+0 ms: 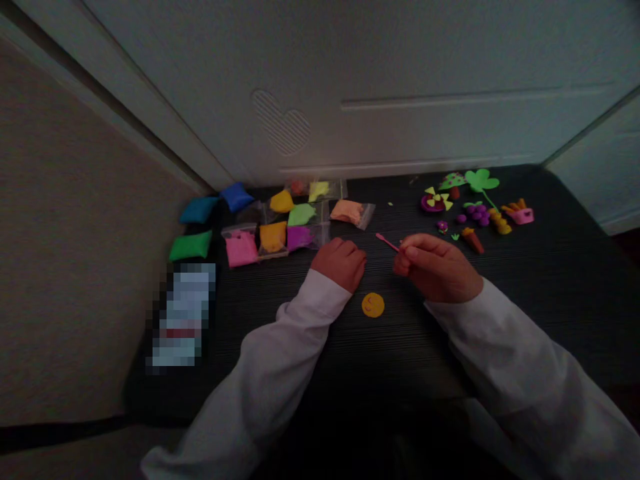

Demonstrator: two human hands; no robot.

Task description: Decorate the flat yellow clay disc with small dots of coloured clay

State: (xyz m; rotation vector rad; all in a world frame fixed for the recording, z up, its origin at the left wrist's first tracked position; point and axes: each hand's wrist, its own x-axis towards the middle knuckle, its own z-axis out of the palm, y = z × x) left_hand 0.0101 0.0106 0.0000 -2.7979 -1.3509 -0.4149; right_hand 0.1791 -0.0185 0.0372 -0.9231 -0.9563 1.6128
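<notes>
My right hand (440, 267) pinches a thin pink modelling tool (387, 242) between thumb and fingers; its flattened tip points up and to the left, above the table. With its fingers curled in, my left hand (340, 263) rests on the table just below the clay packets, and whatever its fingers may hold is hidden. Between and below both hands lies a flat yellow-orange clay disc (373, 305) with small curved marks like a smiling face. Neither hand touches the disc.
Bagged clay, including a pink packet (241, 248) and a peach packet (347, 211), lies at the back left. A blurred-out phone-like object (185, 313) is on the left edge. Several clay figures, such as a green clover (481, 180), stand at the back right, before a white panel (425, 133).
</notes>
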